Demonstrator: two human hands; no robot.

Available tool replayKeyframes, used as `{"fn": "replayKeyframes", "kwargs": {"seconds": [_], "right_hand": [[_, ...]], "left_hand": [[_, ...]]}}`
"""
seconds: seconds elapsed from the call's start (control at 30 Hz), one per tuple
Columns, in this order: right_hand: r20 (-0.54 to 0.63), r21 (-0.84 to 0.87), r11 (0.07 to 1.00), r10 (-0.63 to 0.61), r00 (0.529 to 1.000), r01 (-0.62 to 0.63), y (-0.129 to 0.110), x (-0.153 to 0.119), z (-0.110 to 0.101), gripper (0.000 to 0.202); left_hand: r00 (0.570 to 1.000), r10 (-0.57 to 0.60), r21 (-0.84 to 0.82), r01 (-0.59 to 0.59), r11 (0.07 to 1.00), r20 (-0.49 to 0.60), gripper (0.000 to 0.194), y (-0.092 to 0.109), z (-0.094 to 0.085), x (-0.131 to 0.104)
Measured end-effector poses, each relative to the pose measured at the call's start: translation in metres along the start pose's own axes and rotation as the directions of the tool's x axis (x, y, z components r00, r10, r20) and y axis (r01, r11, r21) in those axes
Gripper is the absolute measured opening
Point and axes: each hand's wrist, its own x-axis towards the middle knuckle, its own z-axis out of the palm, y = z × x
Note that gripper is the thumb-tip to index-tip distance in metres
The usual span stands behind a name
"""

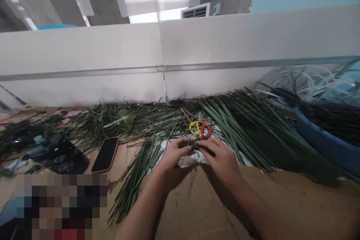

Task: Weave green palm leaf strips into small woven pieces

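A: Where to look first?

B: At the small piece of green leaf (197, 143), up between both sets of fingertips, above the white sheet (188, 160) and just on the near side of the red-and-yellow-handled scissors (200, 122).

A: And the grips?

B: At the left hand (174, 153), a narrow thumb-and-finger pinch on the leaf; at the right hand (223, 159), another close pinch on its other side. Too small to tell any fold or knot.

A: How to handle it well?

B: Pinch close to the working point, steady with one hand, make small moves with the other. Probably springy and prone to splitting lengthwise, so better to press firmly than to tug.

A: Farther out?

B: To the left, a bundle of narrow strips (126, 191), then a smartphone (105, 154) and a dark bottle (63, 155) on the bench (123, 165). To the right, long green leaves (244, 127) beside a blue tub (323, 135). Behind, a white partition (112, 52).
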Motion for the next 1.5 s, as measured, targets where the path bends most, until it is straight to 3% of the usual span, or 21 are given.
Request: {"fn": "replayKeyframes", "kwargs": {"seconds": [0.77, 1.23, 1.5], "right_hand": [[-0.026, -0.096, 0.988, -0.121, 0.992, 0.118, 0.003, -0.002, 0.005, 0.019], [-0.042, -0.11, 0.99, -0.094, 0.995, 0.089, -0.001, -0.002, 0.005, 0.018], [-0.049, -0.103, 0.994, -0.044, 0.998, 0.039, 0.0, -0.003, 0.007, 0.015]], "left_hand": [[0.999, -0.023, -0.039, 0.022, 0.999, -0.04, 0.053, -0.005, 0.002, 0.002], [0.999, 0.019, 0.024, -0.018, 1.0, -0.031, 0.043, -0.007, 0.006, -0.001], [0.999, -0.017, -0.02, 0.016, 1.0, -0.045, 0.039, -0.004, 0.014, -0.007]]}}
